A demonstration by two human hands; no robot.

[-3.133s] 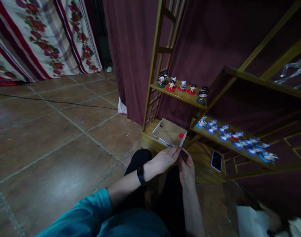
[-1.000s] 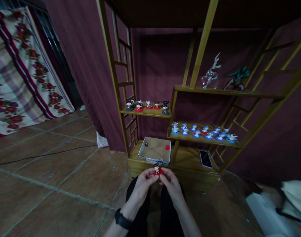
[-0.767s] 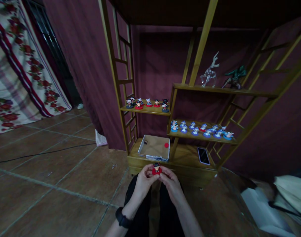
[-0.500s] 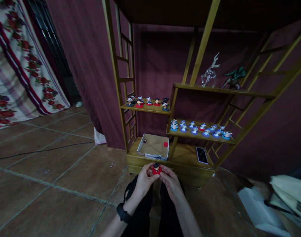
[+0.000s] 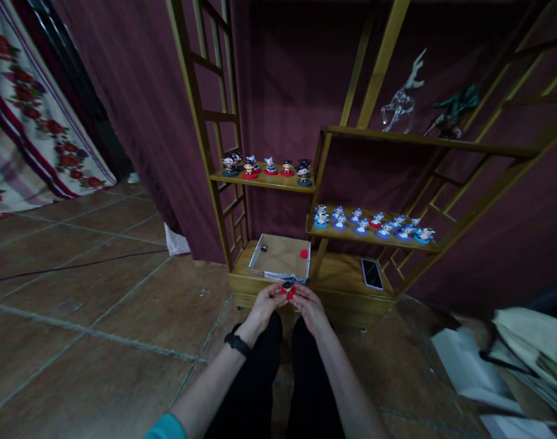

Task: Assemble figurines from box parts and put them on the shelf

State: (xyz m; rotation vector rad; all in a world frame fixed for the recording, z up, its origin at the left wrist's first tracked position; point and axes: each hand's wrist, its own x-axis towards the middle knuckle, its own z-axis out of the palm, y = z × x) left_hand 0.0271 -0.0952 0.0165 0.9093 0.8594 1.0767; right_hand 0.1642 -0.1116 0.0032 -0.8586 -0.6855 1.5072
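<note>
Between my two hands is a small figurine [image 5: 287,291] with black hair and a round red base. The fingers of my left hand [image 5: 266,303] pinch it from the left, and my right hand [image 5: 308,305] grips its right side. Just beyond them, a shallow cardboard box [image 5: 283,251] rests on the bottom shelf, with a red disc [image 5: 304,253] and a small dark piece [image 5: 264,248] inside. Higher up, several black-haired and white figurines [image 5: 270,166] stand on the left shelf. Several blue and purple figurines [image 5: 362,226] line the right shelf.
A wooden display rack [image 5: 278,184] frames the shelves. On its bottom right lies a phone [image 5: 372,274]. A clear deer figure [image 5: 401,103] and a dark green figure [image 5: 454,113] top the upper shelf. White boxes [image 5: 473,366] and a cream bag [image 5: 525,338] are on the right floor.
My view has shifted closer to the rack. Both hands, with the figurine between them, now reach further forward, nearer the cardboard box's front edge.
</note>
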